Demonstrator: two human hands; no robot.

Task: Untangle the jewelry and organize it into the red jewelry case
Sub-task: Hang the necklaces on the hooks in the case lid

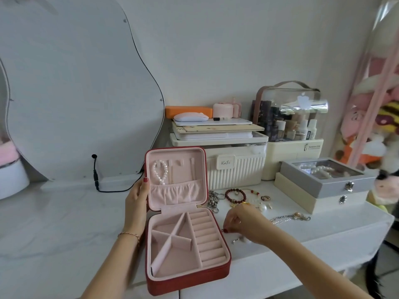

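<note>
The red jewelry case [187, 221] lies open on the table [64, 223], its lid held by the left hand [138, 201]. The right hand [237, 221] pinches something small beside it, near loose jewelry [235, 196]. A cream box [235, 169] reads "KaSa"-like script.

Bright, even daylight, faint shadows, wide-angle bending and motion blur toward the right edge.

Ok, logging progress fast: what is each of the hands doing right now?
Left hand: holding the red jewelry case lid upright, thumb on its edge.
Right hand: fingers pinched just above the table; what it holds cannot be told.
</note>
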